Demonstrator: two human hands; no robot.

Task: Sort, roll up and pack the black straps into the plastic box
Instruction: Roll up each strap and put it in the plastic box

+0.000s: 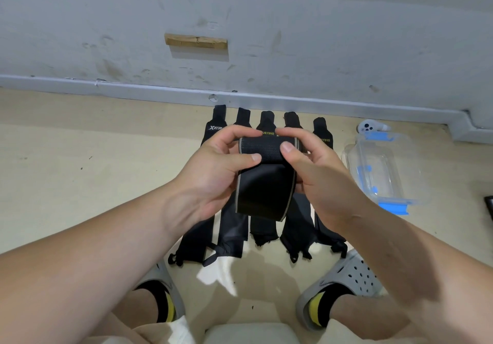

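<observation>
Both hands hold one black strap (262, 183) with a grey edge trim above the floor. Its top end is rolled over, and the loose tail hangs down. My left hand (216, 173) grips the roll's left side with thumb on the front. My right hand (317, 173) pinches the roll's right side, thumb on top. Beneath them, several black straps (232, 234) lie side by side on the floor, their narrow ends towards the wall. A clear plastic box (384, 173) with blue clips stands open on the floor to the right, with no straps in it.
A white controller (369, 126) lies by the wall behind the box. The grey baseboard (160, 90) runs along the back. My feet in grey clogs (344, 282) stand just before the straps. A dark object (489, 205) pokes in at the right edge.
</observation>
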